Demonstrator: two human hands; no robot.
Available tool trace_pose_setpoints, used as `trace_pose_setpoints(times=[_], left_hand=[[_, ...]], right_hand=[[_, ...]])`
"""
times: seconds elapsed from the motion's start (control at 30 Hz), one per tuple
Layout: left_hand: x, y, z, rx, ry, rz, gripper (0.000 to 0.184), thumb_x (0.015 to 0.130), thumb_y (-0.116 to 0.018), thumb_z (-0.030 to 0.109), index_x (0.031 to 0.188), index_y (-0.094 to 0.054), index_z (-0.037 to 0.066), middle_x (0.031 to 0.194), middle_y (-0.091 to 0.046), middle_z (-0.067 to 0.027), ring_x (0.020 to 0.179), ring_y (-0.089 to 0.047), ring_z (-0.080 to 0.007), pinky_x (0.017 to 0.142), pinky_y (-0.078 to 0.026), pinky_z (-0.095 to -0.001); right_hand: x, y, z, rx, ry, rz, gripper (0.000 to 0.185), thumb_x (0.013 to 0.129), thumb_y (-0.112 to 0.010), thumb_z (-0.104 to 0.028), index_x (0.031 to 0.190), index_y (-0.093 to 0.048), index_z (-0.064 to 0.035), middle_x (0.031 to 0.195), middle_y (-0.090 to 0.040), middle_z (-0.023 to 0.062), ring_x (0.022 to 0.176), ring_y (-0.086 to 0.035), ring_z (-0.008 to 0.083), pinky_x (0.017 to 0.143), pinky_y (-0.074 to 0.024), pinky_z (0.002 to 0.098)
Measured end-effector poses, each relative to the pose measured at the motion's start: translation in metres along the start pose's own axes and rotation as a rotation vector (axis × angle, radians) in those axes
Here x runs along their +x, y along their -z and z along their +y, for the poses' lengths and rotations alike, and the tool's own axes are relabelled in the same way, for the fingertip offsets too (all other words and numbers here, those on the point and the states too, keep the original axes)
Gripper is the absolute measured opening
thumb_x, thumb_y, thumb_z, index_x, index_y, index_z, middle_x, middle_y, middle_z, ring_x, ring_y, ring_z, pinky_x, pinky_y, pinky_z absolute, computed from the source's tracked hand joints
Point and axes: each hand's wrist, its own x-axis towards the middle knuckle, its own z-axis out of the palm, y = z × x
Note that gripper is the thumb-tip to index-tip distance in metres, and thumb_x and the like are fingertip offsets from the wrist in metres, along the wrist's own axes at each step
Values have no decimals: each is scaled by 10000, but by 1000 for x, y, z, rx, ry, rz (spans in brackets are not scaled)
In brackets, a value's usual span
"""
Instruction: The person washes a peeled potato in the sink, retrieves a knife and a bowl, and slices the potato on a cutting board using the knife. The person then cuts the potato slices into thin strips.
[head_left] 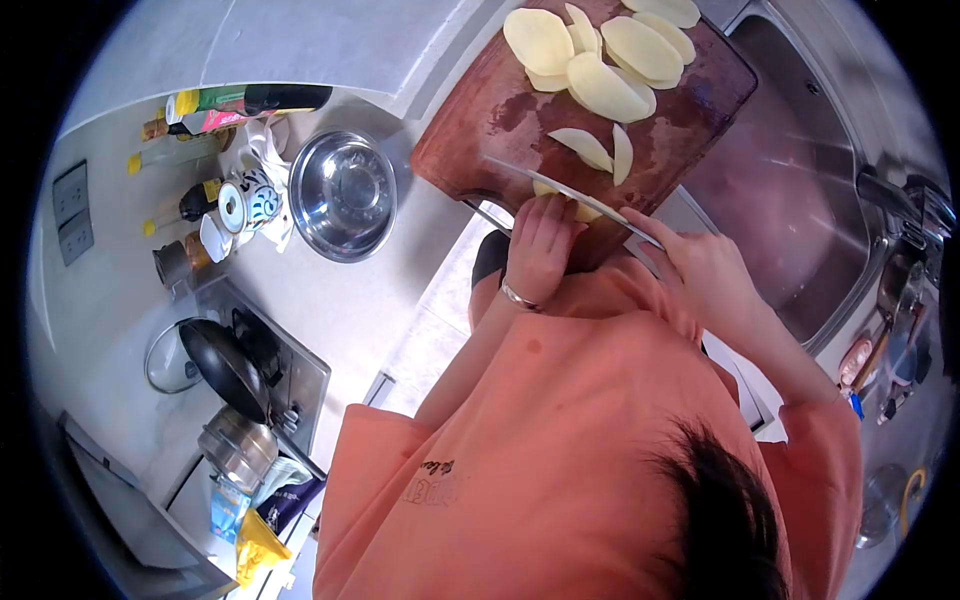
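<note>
My right hand [700, 265] is wrapped around the handle of a kitchen knife [570, 193], whose blade reaches left across the near part of a brown cutting board [470, 130]. My left hand [543, 245], with a bracelet at the wrist, presses its bent fingertips onto a pale potato piece [544, 188] right beside the blade. Fingers and blade hide much of that piece. Farther up the board lie several broad potato slices [610, 88], overlapping in a loose pile. Two narrower cut slices [582, 147] rest between the pile and the knife.
A sink [800, 170] with a faucet [890, 195] adjoins the board's right side. On the left counter stand a steel bowl [343, 195], a lidded jar [245, 203] and several bottles [180, 155]. A black pan [228, 370] sits on the stove [310, 375].
</note>
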Motion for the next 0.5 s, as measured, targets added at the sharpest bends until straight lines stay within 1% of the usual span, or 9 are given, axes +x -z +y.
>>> trace_pose_setpoints(times=[0.07, 0.13, 0.17, 0.23, 0.3, 0.37, 0.43, 0.5], left_hand=[[-1, -1, 0, 12, -3, 1, 314, 738, -668, 89, 1014, -586, -39, 1068, -557, -173, 995, -546, -320, 867, -448, -442], [-3, -2, 0, 21, -6, 3, 292, 741, -663, 86, 997, -593, -36, 1067, -558, -175, 998, -545, -323, 869, -446, -445], [-3, -1, 0, 21, -9, -3, 276, 740, -654, 83, 986, -599, -28, 1063, -559, -174, 998, -545, -326, 873, -443, -450], [-4, 0, -1, 21, -13, -7, 260, 739, -646, 80, 975, -606, -20, 1059, -561, -173, 999, -544, -328, 877, -439, -455], [-5, 3, -2, 8, -19, -81, 261, 728, -634, 79, 975, -613, -4, 1045, -568, -171, 999, -545, -330, 881, -434, -462], [-4, 3, -1, 14, -16, -71, 264, 724, -630, 81, 976, -615, 3, 1043, -568, -171, 999, -546, -327, 883, -433, -463], [-5, 1, -1, 17, -10, -63, 267, 719, -627, 83, 977, -618, 10, 1042, -568, -171, 999, -547, -323, 885, -431, -464], [-7, -2, -3, 10, -22, -25, 258, 732, -631, 87, 972, -613, -7, 1062, -564, -173, 1005, -546, -319, 883, -432, -461]], right_hand=[[-4, -1, -2, -7, -4, -5, 432, 865, -539, -173, 1292, -479, -163, 594, -557, 159, 559, -563, 350, 531, -459, 421], [-7, -2, -3, -13, 23, 8, 444, 875, -534, -271, 1285, -459, -116, 599, -581, 155, 522, -576, 354, 502, -465, 438], [-9, -2, -4, -13, 22, 7, 444, 875, -534, -271, 1285, -459, -116, 599, -581, 155, 522, -576, 354, 502, -465, 438], [-16, 1, -8, -109, 3, 11, 448, 875, -534, -284, 1279, -460, -107, 600, -583, 154, 540, -586, 349, 513, -470, 432], [-20, 4, -12, -126, -20, -10, 455, 870, -536, -280, 1277, -458, -91, 604, -587, 152, 543, -590, 345, 511, -470, 431], [-19, 3, -13, -143, -43, -34, 462, 866, -538, -277, 1274, -457, -76, 609, -591, 151, 547, -594, 341, 510, -470, 430], [-12, -7, -7, -90, 20, 6, 460, 857, -539, -247, 1260, -456, -41, 608, -595, 147, 547, -597, 336, 503, -472, 428], [0, -17, -3, -106, 20, -8, 455, 853, -538, -226, 1253, -456, -26, 608, -596, 149, 546, -599, 334, 504, -474, 423]])
